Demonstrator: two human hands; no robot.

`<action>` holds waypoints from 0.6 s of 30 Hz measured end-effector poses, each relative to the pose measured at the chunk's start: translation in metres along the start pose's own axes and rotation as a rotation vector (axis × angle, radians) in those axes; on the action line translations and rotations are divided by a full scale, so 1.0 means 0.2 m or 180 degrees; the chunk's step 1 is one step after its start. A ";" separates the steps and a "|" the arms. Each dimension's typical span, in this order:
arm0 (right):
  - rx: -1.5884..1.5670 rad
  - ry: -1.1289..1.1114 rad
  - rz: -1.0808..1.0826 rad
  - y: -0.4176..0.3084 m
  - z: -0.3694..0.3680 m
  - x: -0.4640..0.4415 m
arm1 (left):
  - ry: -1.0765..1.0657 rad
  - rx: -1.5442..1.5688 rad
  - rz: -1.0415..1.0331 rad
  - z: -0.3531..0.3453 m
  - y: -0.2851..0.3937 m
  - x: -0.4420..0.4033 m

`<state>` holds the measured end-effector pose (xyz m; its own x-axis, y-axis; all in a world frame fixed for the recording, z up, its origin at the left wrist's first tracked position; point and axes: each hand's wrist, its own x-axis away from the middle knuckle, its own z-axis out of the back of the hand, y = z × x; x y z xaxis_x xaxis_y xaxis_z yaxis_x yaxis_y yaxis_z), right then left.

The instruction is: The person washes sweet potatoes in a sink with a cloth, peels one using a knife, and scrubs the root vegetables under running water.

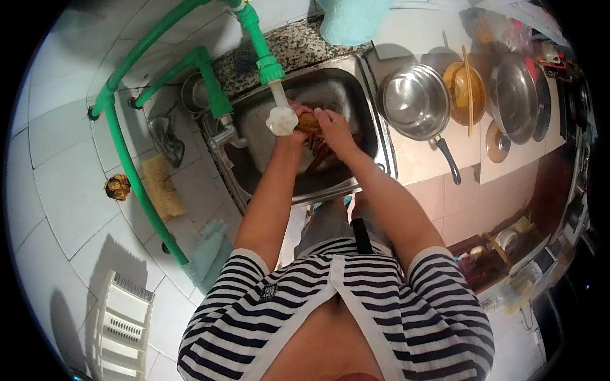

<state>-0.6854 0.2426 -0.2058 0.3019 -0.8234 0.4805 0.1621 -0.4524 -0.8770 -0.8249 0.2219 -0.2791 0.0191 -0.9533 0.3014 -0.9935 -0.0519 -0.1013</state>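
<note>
Over the steel sink point(375, 105), both my hands are closed around a brown, rough-skinned piece point(309, 123) that looks like a root vegetable; its exact kind is unclear. My left hand point(300, 116) grips its left side and is partly hidden behind the white tap nozzle point(281, 120). From the right, my right hand point(335, 130) holds it with thumb and fingers. Below them, several long orange-brown pieces point(321, 155) lie in the basin, partly covered by my right hand and forearm.
Green pipes point(121, 146) run along the tiled wall at left, beside a metal tap point(229, 134). A steel saucepan point(416, 105), a yellow bowl point(456, 95) with chopsticks point(469, 82) and a wide steel pan point(513, 98) stand on the right counter. Behind the sink hangs a light-blue cloth point(352, 19).
</note>
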 end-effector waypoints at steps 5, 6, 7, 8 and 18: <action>-0.0583 -0.0673 -0.1844 -0.04 0.17 -0.13 | 0.0765 -0.1064 -0.0029 -0.22 -0.04 0.13; -0.0113 -0.0663 -0.1447 -0.06 0.18 -0.15 | 0.0830 -0.2066 0.0280 -0.27 -0.03 0.14; 0.0352 -0.0648 -0.1045 -0.07 0.19 -0.17 | 0.0882 -0.3068 0.0593 -0.31 -0.03 0.15; 0.0345 -0.0657 -0.1048 -0.05 0.18 -0.21 | 0.0892 -0.3075 0.0590 -0.35 -0.05 0.17; 0.1432 -0.0086 0.0305 -0.20 -0.07 -0.13 | 0.1824 -0.3412 0.0948 -0.31 0.04 0.27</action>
<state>-0.7131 0.2770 -0.1828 0.3588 -0.8423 0.4022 0.5222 -0.1760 -0.8345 -0.8392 0.1887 -0.2045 -0.0061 -0.6060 0.7954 -0.5472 0.6678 0.5046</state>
